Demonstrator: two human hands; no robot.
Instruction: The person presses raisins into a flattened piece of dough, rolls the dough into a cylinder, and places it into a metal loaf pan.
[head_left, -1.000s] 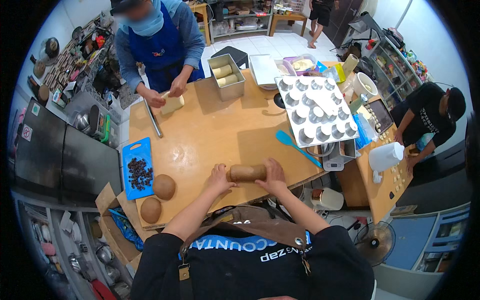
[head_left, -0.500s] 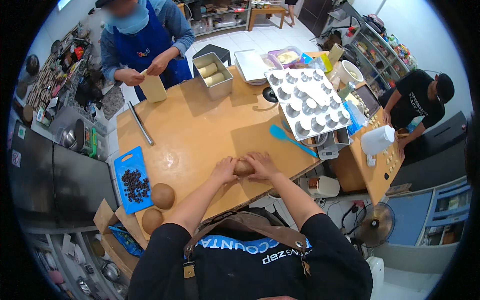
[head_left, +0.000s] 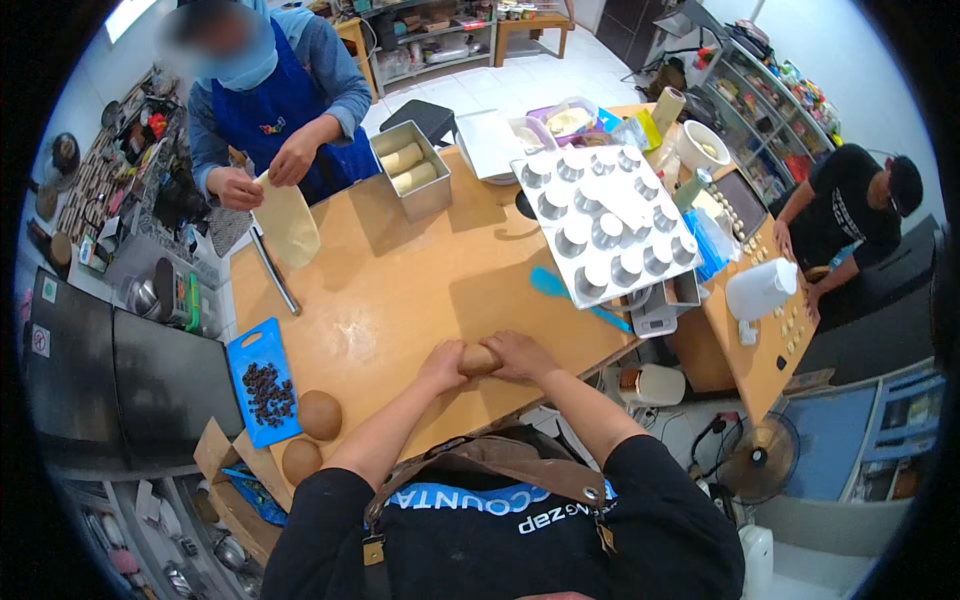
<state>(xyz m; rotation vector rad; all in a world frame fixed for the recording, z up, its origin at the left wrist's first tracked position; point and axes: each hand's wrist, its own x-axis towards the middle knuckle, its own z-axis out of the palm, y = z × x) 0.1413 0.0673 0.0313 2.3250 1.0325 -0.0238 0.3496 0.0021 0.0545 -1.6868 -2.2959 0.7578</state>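
On the near part of the wooden table (head_left: 400, 310), my left hand (head_left: 443, 367) and my right hand (head_left: 518, 356) cup a brown dough ball (head_left: 479, 360) from either side. Their fingers curl around its far side, and the palms partly cover it. To the left sit two more brown dough balls, one (head_left: 320, 415) beside a blue cutting board (head_left: 247, 352) and another (head_left: 301, 460) by the table's near edge. Small dark pieces (head_left: 268, 396), perhaps raisins, lie heaped on the board.
Across the table a person holds up a pale dough sheet (head_left: 287, 225). Nearby are a metal rod (head_left: 275, 272) and a loaf pan (head_left: 430, 203) with dough rolls. Rightward stand a muffin tray (head_left: 604, 262), blue spatula (head_left: 548, 282), scale (head_left: 655, 321) and white jug (head_left: 760, 288). Another person works there.
My hands and the dough ball sit slightly nearer my body, and the dough looks rounder. Across the table, the person's dough sheet hangs differently. The whole view has shifted a little.
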